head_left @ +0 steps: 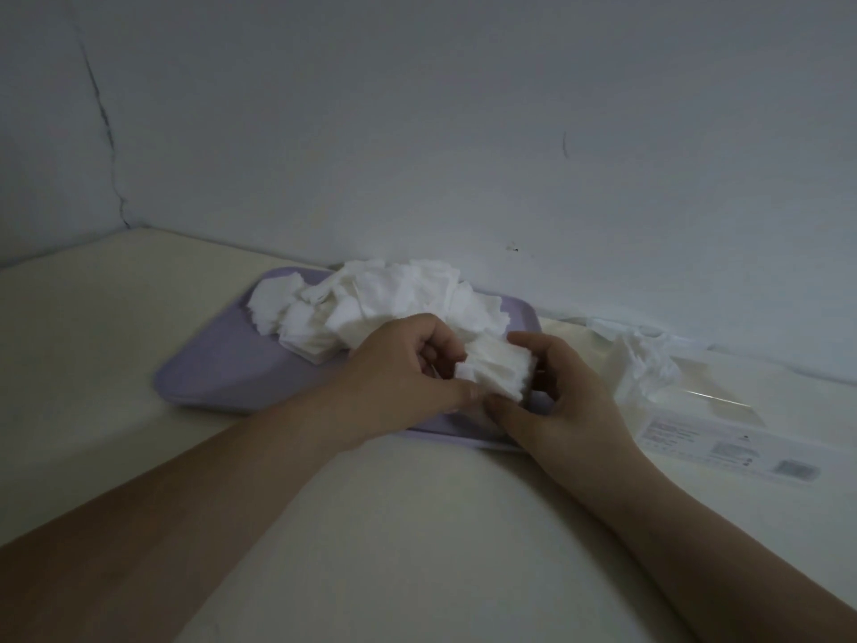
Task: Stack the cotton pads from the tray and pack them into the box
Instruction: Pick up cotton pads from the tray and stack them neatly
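Observation:
A lilac tray [218, 373] lies on the cream table against the wall. A loose heap of white square cotton pads [394, 294] covers its far half. Over the tray's near right part, my left hand [403, 368] and my right hand [556, 392] together hold a small stack of cotton pads [498, 368]. My left fingers curl round the stack's left side, and my right thumb and fingers grip its right side. The clear plastic box [714, 424] with a printed label lies flat to the right of the tray.
Crumpled clear wrapping [644, 359] sits at the wall end of the plastic box. The wall runs close behind the tray, meeting a side wall at the far left corner. The table's cream surface [417, 526] extends toward me between my forearms.

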{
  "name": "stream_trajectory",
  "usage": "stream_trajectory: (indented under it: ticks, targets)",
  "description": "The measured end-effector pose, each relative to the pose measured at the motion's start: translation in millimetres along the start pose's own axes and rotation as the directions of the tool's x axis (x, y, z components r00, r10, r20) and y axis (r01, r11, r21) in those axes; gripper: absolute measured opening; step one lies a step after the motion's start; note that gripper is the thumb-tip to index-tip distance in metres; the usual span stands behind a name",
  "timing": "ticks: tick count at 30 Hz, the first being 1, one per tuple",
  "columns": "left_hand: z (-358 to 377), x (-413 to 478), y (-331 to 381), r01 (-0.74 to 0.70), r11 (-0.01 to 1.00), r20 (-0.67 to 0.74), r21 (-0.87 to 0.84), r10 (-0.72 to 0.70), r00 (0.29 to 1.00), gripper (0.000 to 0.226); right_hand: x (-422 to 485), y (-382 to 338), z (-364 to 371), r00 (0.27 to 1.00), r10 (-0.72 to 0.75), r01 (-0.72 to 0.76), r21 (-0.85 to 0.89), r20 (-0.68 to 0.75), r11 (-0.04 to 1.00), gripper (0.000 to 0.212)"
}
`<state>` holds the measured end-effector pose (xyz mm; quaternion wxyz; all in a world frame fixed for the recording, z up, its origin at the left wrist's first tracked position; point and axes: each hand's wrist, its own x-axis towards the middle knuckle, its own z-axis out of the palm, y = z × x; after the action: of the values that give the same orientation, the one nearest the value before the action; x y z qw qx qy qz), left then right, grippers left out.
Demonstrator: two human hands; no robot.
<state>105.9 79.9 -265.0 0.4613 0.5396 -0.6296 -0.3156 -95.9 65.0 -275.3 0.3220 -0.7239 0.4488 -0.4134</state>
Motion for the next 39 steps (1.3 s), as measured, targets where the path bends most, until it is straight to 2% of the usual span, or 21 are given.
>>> stream_trajectory:
  ticks: [2, 3, 4, 6, 9, 11, 13, 15, 17, 21, 24, 26, 28, 32, 34, 36, 38, 39]
  targets:
    - [-2, 2, -2, 0.009, 1.000, 0.036, 0.004, -0.009, 0.999, 0.066, 1, 2, -3, 0.999, -0.015, 0.014, 0.045, 0.030, 0.999, 0.055]
    - [-3, 3, -3, 0.002, 1.000, 0.077, 0.031, -0.004, 0.997, 0.076, 1, 2, -4, 0.999, -0.021, 0.019, 0.057, 0.044, 0.998, 0.056]
    - [-4, 4, -3, -0.025, 0.997, 0.126, 0.067, 0.016, 0.992, 0.075, 1, 2, -4, 0.998, -0.029, 0.025, 0.074, 0.055, 0.997, 0.056]
    - [-4, 3, -2, -0.085, 0.992, 0.185, 0.095, 0.067, 0.980, 0.054, 1, 1, -2, 0.998, -0.018, 0.012, 0.100, 0.063, 0.995, 0.057]
    - [-1, 0, 0, -0.099, 0.994, 0.152, 0.043, 0.091, 0.984, 0.033, 0, 0, 0, 1.000, -0.008, 0.007, 0.090, 0.016, 0.996, 0.067]
    - [1, 0, 0, -0.099, 0.991, 0.102, 0.085, 0.091, 0.991, 0.033, -2, -5, 0, 0.999, -0.031, 0.032, -0.007, 0.006, 0.999, 0.075]
    - [3, 0, 0, -0.092, 0.990, 0.075, 0.106, 0.084, 0.994, 0.036, -6, -11, 2, 0.991, -0.132, 0.134, -0.163, 0.018, 0.977, 0.082]
    - [4, 1, 0, -0.090, 0.989, 0.070, 0.119, 0.082, 0.994, 0.033, -10, -12, 6, 0.966, -0.239, 0.258, -0.307, 0.098, 0.916, 0.088]
    - [4, 0, 2, -0.081, 0.989, 0.084, 0.121, 0.071, 0.994, 0.029, -10, -10, 7, 0.952, -0.249, 0.303, -0.412, 0.180, 0.859, 0.088]
    - [3, 2, 1, -0.064, 0.995, 0.116, 0.077, 0.054, 0.992, 0.034, -11, -15, 5, 0.952, -0.172, 0.274, -0.462, 0.252, 0.843, 0.083]
    - [0, 2, 2, -0.075, 0.995, 0.152, 0.067, 0.064, 0.986, 0.023, -11, -16, 4, 0.931, -0.195, 0.327, -0.461, 0.310, 0.825, 0.083]
    - [1, 1, 4, -0.088, 0.993, 0.172, 0.084, 0.073, 0.982, 0.021, -9, -13, 3, 0.919, -0.215, 0.349, -0.429, 0.329, 0.833, 0.084]
    - [2, 0, 3, -0.088, 0.992, 0.176, 0.088, 0.071, 0.982, 0.030, -8, -9, 2, 0.916, -0.218, 0.348, -0.396, 0.336, 0.850, 0.087]
    - [3, -2, 3, -0.102, 0.992, 0.144, 0.081, 0.089, 0.985, 0.033, -7, -7, 5, 0.926, -0.185, 0.284, -0.286, 0.329, 0.915, 0.089]
    - [5, -4, 8, -0.145, 0.986, 0.056, 0.082, 0.141, 0.988, 0.035, -5, -14, 2, 0.953, -0.185, 0.219, -0.124, 0.240, 0.968, 0.086]
    - [4, -5, 19, -0.159, 0.985, -0.033, 0.072, 0.162, 0.986, 0.040, -1, -27, -2, 0.987, -0.096, 0.082, 0.116, 0.125, 0.990, 0.087]
    - [2, -5, 31, -0.132, 0.991, -0.011, -0.027, 0.132, 0.991, 0.041, 6, -42, -12, 0.996, 0.023, -0.045, 0.276, 0.081, 0.960, 0.088]
    - [0, -6, 34, -0.107, 0.989, 0.022, -0.099, 0.110, 0.994, 0.040, 10, -49, -16, 0.994, 0.056, -0.080, 0.294, 0.091, 0.952, 0.088]
